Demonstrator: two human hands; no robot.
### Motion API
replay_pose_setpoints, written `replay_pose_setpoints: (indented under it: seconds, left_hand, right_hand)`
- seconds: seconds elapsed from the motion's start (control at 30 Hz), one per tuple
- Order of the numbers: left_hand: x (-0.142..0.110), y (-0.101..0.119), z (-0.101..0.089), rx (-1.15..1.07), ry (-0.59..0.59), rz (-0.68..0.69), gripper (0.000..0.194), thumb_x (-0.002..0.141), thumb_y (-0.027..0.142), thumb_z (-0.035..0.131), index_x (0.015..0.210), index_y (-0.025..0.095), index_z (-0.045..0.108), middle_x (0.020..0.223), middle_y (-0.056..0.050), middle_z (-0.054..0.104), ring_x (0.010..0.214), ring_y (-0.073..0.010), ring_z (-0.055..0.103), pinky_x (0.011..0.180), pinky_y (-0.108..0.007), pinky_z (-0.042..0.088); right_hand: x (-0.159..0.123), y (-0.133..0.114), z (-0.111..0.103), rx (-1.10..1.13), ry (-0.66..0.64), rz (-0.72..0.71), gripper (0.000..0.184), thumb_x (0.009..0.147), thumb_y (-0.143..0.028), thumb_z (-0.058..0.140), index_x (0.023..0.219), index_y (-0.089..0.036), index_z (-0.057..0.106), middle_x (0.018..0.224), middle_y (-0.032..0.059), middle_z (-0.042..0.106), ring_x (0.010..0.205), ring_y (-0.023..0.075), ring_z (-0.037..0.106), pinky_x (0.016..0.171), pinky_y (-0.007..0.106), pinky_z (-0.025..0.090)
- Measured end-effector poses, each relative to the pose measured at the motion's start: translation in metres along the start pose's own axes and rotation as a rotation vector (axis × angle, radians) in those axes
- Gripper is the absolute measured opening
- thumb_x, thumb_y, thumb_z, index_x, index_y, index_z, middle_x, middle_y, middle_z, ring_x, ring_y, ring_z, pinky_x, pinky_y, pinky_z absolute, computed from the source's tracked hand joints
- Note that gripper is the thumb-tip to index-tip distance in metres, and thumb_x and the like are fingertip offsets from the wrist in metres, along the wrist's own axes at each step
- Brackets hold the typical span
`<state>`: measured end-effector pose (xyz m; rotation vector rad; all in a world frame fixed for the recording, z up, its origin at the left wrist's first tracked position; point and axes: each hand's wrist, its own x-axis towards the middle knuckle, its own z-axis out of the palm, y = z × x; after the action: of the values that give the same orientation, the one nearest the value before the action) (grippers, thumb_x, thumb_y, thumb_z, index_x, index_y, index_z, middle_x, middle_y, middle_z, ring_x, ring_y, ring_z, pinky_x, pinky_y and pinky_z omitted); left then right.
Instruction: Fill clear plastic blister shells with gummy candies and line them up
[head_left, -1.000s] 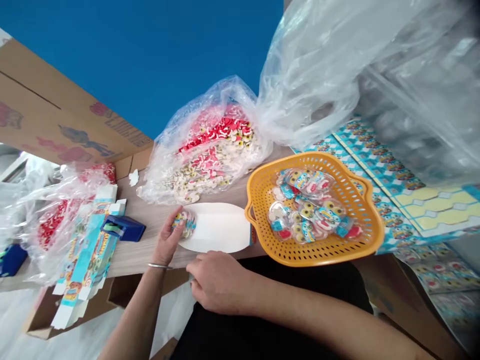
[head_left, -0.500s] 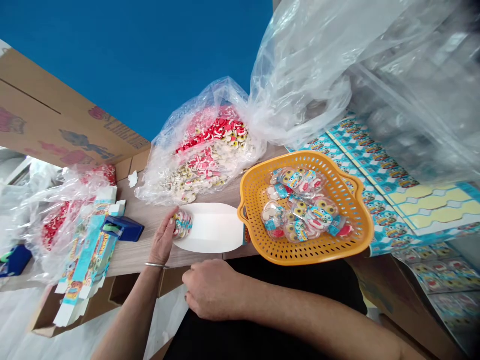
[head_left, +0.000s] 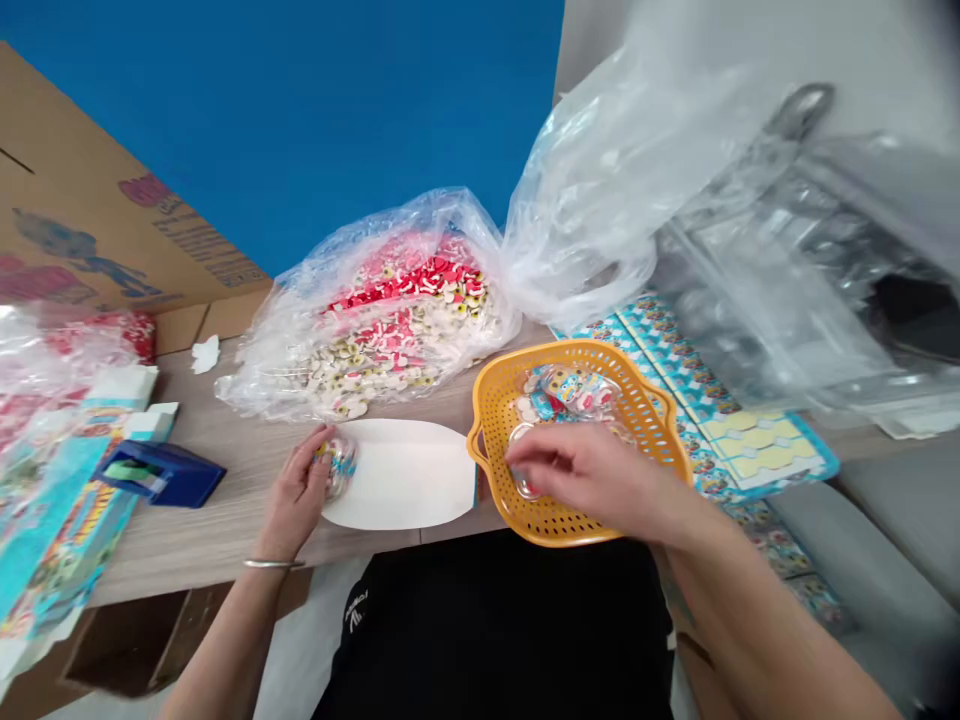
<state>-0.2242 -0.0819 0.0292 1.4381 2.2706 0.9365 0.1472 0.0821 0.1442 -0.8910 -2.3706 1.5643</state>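
Observation:
At the left end of a white card tray (head_left: 409, 475), my left hand (head_left: 296, 490) is closed round several clear candy packets (head_left: 341, 465) standing in a row. My right hand (head_left: 585, 470) reaches into the orange plastic basket (head_left: 525, 520). Its fingers are curled over a clear round candy packet (head_left: 525, 475) near the basket's left side. More candy packets (head_left: 577, 385) with blue labels lie behind that hand, which partly covers them.
Behind the tray lies a large clear bag (head_left: 390, 320) of red and white gummies. A blue tape dispenser (head_left: 161, 470) and flat printed cartons (head_left: 82, 490) are at left. Printed card sheets (head_left: 750, 440) and plastic bags (head_left: 600, 200) occupy the right. A cardboard box (head_left: 112, 230) stands back left.
My right hand has moved from in front of my body up and right into the basket. My left hand stays at the packets. The view has shifted, showing more on the right.

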Motion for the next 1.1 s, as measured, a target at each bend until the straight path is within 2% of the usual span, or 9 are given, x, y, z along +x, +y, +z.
replay_pose_setpoints:
  seconds: [0.07,0.17,0.3,0.4,0.5,0.63,0.73,0.87,1.1]
  left_hand:
    - [-0.002,0.003,0.008,-0.037,0.02,-0.011,0.047,0.097,0.048,0.045,0.132,0.02,0.059,0.146,-0.015,0.054,0.137,-0.0287,0.048,0.117,-0.049,0.035]
    - [-0.008,0.012,0.021,-0.054,0.053,0.015,0.045,0.098,0.046,0.045,0.133,0.021,0.059,0.144,-0.015,0.055,0.135,-0.0295,0.05,0.115,-0.05,0.037]
    - [-0.016,0.024,0.033,-0.065,0.094,0.027,0.043,0.099,0.044,0.044,0.135,0.024,0.058,0.142,-0.016,0.055,0.134,-0.03,0.05,0.114,-0.051,0.038]
    - [-0.018,0.023,0.036,-0.082,0.107,0.036,0.044,0.098,0.044,0.044,0.136,0.026,0.057,0.141,-0.015,0.056,0.134,-0.0312,0.05,0.114,-0.053,0.038]
    - [-0.016,0.019,0.035,-0.116,0.099,0.006,0.044,0.098,0.046,0.045,0.136,0.029,0.058,0.142,-0.013,0.056,0.137,-0.0322,0.047,0.114,-0.055,0.038]
    - [-0.015,0.019,0.031,-0.171,0.082,-0.047,0.045,0.097,0.048,0.045,0.135,0.029,0.06,0.148,-0.011,0.053,0.141,-0.0318,0.044,0.115,-0.053,0.039]
    - [-0.015,0.021,0.028,-0.167,0.088,-0.029,0.046,0.097,0.047,0.047,0.138,0.028,0.059,0.15,-0.009,0.051,0.142,-0.0301,0.043,0.12,-0.052,0.032]
    - [-0.015,0.022,0.028,-0.16,0.107,0.002,0.049,0.096,0.046,0.049,0.141,0.029,0.056,0.15,-0.009,0.052,0.141,-0.0299,0.045,0.119,-0.051,0.032]
    - [-0.017,0.021,0.029,-0.169,0.143,0.007,0.052,0.094,0.044,0.054,0.144,0.028,0.051,0.147,-0.008,0.054,0.137,-0.028,0.049,0.117,-0.046,0.036]
  right_hand:
    - [0.004,0.022,-0.012,-0.226,0.071,0.165,0.023,0.088,-0.016,0.053,0.1,-0.02,0.073,0.085,0.0031,0.073,0.076,0.0184,0.065,0.069,0.027,0.043]
    - [0.016,0.04,-0.002,-0.473,0.028,0.214,0.03,0.082,-0.017,0.062,0.111,-0.02,0.069,0.103,0.0078,0.073,0.091,0.0237,0.067,0.076,0.03,0.043]
    - [0.028,0.039,0.029,-0.725,-0.024,0.278,0.039,0.08,-0.018,0.067,0.119,-0.017,0.063,0.121,0.0155,0.065,0.096,0.0289,0.068,0.075,0.032,0.044]
    - [0.029,0.035,0.033,-0.814,0.018,0.341,0.037,0.083,-0.019,0.065,0.119,-0.016,0.063,0.125,0.017,0.061,0.088,0.0264,0.069,0.071,0.031,0.044]
    - [0.027,0.04,0.02,-0.745,0.062,0.339,0.021,0.086,-0.021,0.062,0.106,-0.018,0.068,0.113,0.0115,0.065,0.085,0.0224,0.067,0.072,0.03,0.043]
    - [0.023,0.053,-0.006,-0.489,0.119,0.314,0.005,0.084,-0.024,0.063,0.085,-0.019,0.065,0.083,0.0021,0.067,0.075,0.0164,0.062,0.066,0.026,0.041]
    - [0.019,0.056,-0.022,-0.28,0.158,0.305,0.01,0.084,-0.027,0.062,0.079,-0.019,0.061,0.072,-0.0012,0.063,0.066,0.0138,0.057,0.06,0.024,0.04]
    - [0.014,0.037,-0.035,-0.099,0.282,0.272,0.022,0.082,-0.04,0.063,0.079,-0.019,0.061,0.072,-0.0008,0.061,0.065,0.0146,0.057,0.059,0.026,0.043]
    - [0.019,0.01,-0.031,0.12,0.26,0.242,0.033,0.077,-0.053,0.07,0.078,-0.022,0.059,0.072,-0.0016,0.06,0.066,0.0154,0.06,0.06,0.027,0.048]
